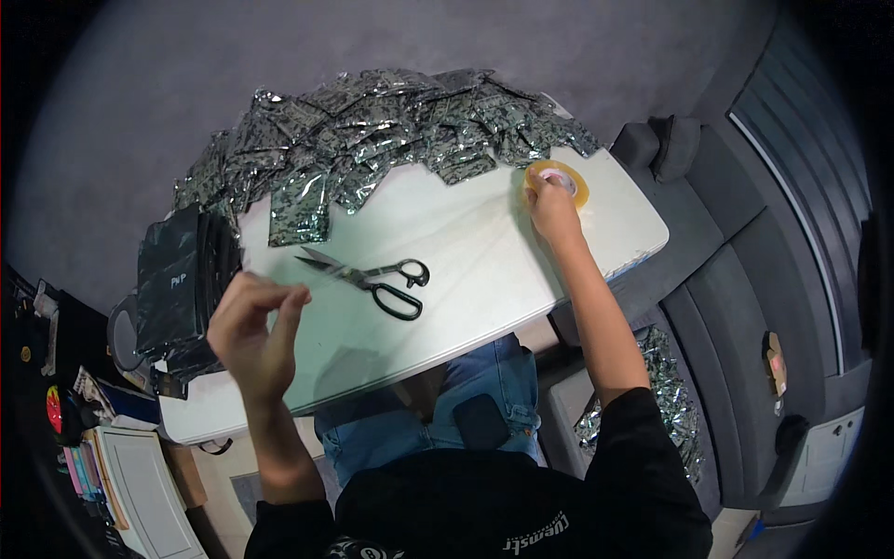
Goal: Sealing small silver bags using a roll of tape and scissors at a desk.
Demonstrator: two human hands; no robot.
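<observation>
My right hand grips a roll of clear yellowish packing tape near the table's far right corner. A clear strip of tape runs from the roll across the white table to my left hand, which pinches its end between thumb and fingers. Below the strip, a pair of black-handled scissors lies with its blades slightly apart. Many camouflage-patterned pieces in clear plastic packets are heaped along the far edge. One such packet lies nearer, left of the table's middle.
A stack of black plastic bags with handwriting stands at the table's left end. A grey sofa curves along the right. More shiny packets lie low at the right. A white cabinet stands at lower left.
</observation>
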